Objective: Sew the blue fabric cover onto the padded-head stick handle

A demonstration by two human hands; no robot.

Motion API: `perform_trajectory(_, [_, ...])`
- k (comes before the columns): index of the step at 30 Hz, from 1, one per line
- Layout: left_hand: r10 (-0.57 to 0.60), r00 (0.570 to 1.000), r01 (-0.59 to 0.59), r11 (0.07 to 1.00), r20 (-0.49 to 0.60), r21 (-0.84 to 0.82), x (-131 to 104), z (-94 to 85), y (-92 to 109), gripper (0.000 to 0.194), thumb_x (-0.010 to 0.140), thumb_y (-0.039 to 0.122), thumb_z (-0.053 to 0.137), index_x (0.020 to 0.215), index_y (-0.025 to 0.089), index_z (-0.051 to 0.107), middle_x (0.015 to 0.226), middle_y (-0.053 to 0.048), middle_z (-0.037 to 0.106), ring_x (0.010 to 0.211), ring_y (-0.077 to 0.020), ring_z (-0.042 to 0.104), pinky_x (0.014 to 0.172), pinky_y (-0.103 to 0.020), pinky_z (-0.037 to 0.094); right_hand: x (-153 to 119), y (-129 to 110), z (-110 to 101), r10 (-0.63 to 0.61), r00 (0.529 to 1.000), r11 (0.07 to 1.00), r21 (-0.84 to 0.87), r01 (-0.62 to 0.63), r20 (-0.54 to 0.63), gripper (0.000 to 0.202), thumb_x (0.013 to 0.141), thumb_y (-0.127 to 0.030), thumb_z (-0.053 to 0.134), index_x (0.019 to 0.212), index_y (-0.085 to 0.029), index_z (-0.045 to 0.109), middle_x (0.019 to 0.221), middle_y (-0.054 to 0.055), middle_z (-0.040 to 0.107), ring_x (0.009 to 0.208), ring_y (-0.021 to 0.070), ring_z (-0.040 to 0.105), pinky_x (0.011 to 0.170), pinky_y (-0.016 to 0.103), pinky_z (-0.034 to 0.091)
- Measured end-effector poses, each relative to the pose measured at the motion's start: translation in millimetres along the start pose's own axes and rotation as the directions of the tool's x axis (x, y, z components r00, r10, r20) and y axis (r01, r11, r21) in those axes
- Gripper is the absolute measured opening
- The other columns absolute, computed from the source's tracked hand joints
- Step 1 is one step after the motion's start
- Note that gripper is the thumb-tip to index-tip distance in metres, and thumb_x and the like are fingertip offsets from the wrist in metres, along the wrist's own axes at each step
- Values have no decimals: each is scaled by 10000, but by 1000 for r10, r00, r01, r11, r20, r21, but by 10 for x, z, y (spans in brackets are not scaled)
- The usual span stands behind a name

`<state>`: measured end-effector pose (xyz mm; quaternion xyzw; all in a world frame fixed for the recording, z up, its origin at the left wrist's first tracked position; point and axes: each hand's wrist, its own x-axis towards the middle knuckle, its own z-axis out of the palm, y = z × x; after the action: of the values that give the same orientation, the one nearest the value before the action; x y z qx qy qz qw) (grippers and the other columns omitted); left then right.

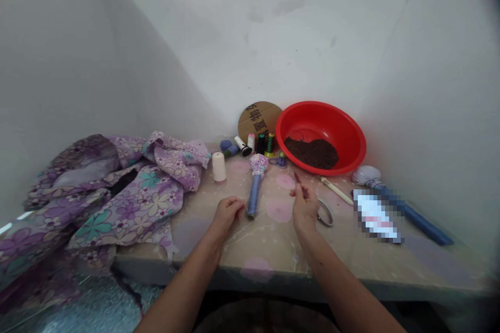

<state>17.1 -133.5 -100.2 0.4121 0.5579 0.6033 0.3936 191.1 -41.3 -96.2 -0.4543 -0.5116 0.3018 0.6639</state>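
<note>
My right hand [305, 205] is closed on a slim dark red tool [297, 177] that points away from me; its exact kind is too small to make out. My left hand [229, 211] has its fingers curled together just left of a blue-wrapped stick [254, 195]. What it pinches, if anything, is hidden. The stick lies apart from both hands, pointing away, with a bunched floral cloth head [258, 163] tied on its far end. A grey ring-shaped roll of tape [325, 213] rests beside my right hand. A white multi-colour pen [336, 190] lies farther right.
A red basin [360, 140] holding dark brown material leans at the back, next to a cardboard disc [253, 115]. Several thread spools [261, 144] and a white cone of thread [219, 167] stand nearby. Floral fabric [152, 182] is heaped left. Another blue stick [417, 217] lies right.
</note>
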Motion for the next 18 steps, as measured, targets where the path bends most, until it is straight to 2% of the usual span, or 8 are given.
perform_trajectory(2, [2, 1000, -3, 999, 16, 54, -10, -7, -1, 165, 614, 249, 476, 480, 154, 493, 345, 48, 391, 350, -72, 338, 407, -207, 223, -15, -38, -24, -39, 999, 997, -59, 40, 18, 207, 740, -353, 427, 780, -165, 503, 598, -10, 501, 588, 135, 482, 605, 253, 365])
perform_trajectory(4, [6, 1000, -10, 994, 30, 111, -19, -10, 2, 159, 610, 231, 450, 468, 161, 465, 347, 56, 368, 351, -71, 316, 402, -206, 206, -42, -100, -51, -127, 991, 977, -164, 134, 50, 217, 765, -341, 400, 811, -162, 514, 623, 4, 518, 612, 144, 486, 626, 267, 365])
perform_trajectory(7, [19, 999, -28, 978, 46, 209, -27, -12, 11, 170, 606, 225, 441, 447, 167, 424, 355, 65, 332, 364, -70, 293, 403, -208, 183, -103, -213, -78, -323, 936, 884, -310, 351, 137, 229, 788, -303, 373, 853, -158, 537, 722, 47, 557, 710, 177, 491, 688, 309, 364])
perform_trajectory(10, [40, 997, -58, 950, 66, 308, -26, -21, 20, 236, 621, 274, 461, 419, 164, 411, 363, 65, 311, 382, -69, 278, 416, -214, 169, -161, -312, -88, -476, 817, 705, -415, 575, 325, 224, 775, -253, 395, 890, -170, 568, 799, 67, 569, 815, 209, 463, 809, 377, 311])
perform_trajectory(12, [62, 995, -88, 922, 81, 378, -21, -37, 25, 277, 629, 311, 472, 403, 158, 425, 365, 60, 309, 394, -71, 281, 426, -219, 163, -184, -350, -97, -472, 712, 551, -457, 698, 520, 211, 760, -243, 425, 882, -199, 592, 759, 58, 567, 807, 213, 448, 877, 420, 239])
perform_trajectory(14, [84, 992, -117, 891, 93, 438, -16, -59, 31, 292, 631, 327, 478, 398, 153, 450, 366, 56, 314, 406, -76, 293, 435, -224, 161, -188, -357, -117, -400, 613, 436, -447, 781, 681, 177, 748, -265, 456, 799, -218, 619, 709, 57, 557, 779, 213, 439, 907, 442, 183])
perform_trajectory(16, [114, 988, -152, 841, 105, 519, -12, -81, 37, 294, 640, 328, 469, 405, 151, 477, 369, 51, 330, 414, -80, 309, 442, -226, 168, -173, -334, -145, -328, 551, 404, -414, 816, 768, 180, 739, -304, 477, 687, -213, 623, 675, 62, 550, 761, 213, 436, 913, 449, 163])
perform_trajectory(18, [131, 984, -176, 776, 118, 606, -9, -96, 41, 290, 650, 325, 454, 426, 149, 506, 380, 47, 354, 421, -83, 326, 446, -224, 176, -147, -294, -172, -275, 511, 435, -368, 822, 814, 208, 728, -333, 494, 611, -204, 606, 635, 56, 543, 736, 203, 442, 911, 446, 167])
